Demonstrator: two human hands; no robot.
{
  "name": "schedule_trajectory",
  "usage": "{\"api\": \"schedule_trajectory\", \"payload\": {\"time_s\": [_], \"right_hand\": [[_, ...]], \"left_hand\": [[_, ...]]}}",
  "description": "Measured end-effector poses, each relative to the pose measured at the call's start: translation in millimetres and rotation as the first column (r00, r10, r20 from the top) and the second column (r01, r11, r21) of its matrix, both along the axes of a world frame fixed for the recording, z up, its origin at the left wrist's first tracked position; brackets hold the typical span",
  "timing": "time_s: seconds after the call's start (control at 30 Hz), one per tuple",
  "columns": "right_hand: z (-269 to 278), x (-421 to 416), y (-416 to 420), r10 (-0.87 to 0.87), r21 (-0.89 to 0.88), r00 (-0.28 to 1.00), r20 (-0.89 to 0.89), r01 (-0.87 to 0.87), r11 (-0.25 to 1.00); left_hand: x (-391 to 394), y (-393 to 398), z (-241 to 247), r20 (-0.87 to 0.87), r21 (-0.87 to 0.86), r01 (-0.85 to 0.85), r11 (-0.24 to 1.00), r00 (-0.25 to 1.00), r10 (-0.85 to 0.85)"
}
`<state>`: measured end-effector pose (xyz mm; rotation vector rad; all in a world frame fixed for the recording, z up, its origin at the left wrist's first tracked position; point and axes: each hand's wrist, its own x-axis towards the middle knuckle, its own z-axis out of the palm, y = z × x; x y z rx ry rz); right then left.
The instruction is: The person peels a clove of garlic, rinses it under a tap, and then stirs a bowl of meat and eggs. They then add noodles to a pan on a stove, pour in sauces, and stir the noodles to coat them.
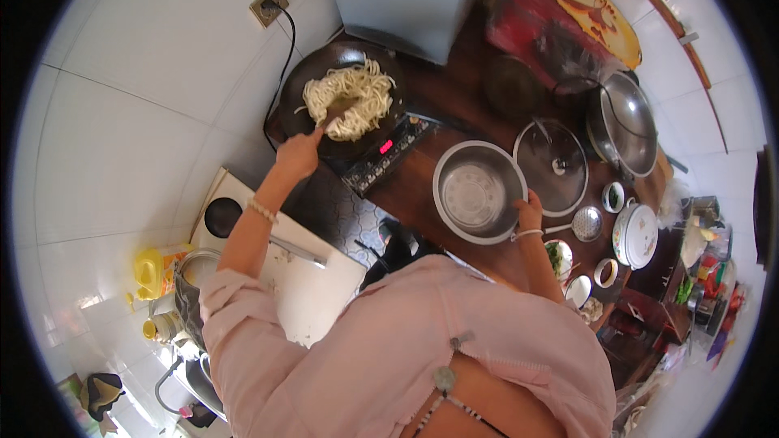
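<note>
A dark wok (292, 82) holding a ring of pale noodles (374, 94) sits on a black induction cooker (389, 149) with a lit red display. At the wok's near left edge my left hand (297, 157) is closed, its index finger stretched toward the noodles; it seems to hold a brown utensil (335, 112) whose tip lies among them, its handle hidden by the hand. Over the wooden counter, my right hand (529, 210) grips the right rim of a round metal basin (478, 191). The basin holds no food, and a glass lid (551, 167) is beside it.
A skimmer (587, 224), small bowls (605, 272) and a lidded enamel pot (635, 236) stand right of the basin. Behind them is a large steel pan (627, 125). The cooker's far side faces a pale appliance (395, 0). A small black pan (223, 217) lies on the left worktop.
</note>
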<state>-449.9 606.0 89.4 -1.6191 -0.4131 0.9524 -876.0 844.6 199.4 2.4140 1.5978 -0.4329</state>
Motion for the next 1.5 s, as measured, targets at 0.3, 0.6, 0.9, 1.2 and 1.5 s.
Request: {"api": "schedule_trajectory", "payload": {"time_s": [0.3,0.6,0.9,1.2,1.5], "right_hand": [[-74,-22,3,-0.215,-0.057,0.975,-0.057,0.212,0.976],[-114,-27,28,-0.288,0.001,0.95,0.122,0.29,0.957],[23,-66,42,0.18,-0.021,0.479,0.859,-0.318,0.948],[39,-125,201,0.329,-0.072,0.328,0.885,-0.604,0.794],[-119,-204,151,0.058,-0.324,0.763,-0.644,-0.34,0.883]], "left_hand": [[-16,-6,54,0.026,-0.068,0.024,0.997,0.999,-0.023],[22,-1,2,0.008,0.108,0.077,0.991,0.997,-0.079],[5,26,12,0.246,-0.034,0.025,0.999,0.969,-0.016],[-9,12,19,0.102,-0.074,0.014,0.997,0.995,-0.006],[-2,-10,-17,0.016,-0.024,0.02,1.0,1.0,-0.02]]}}
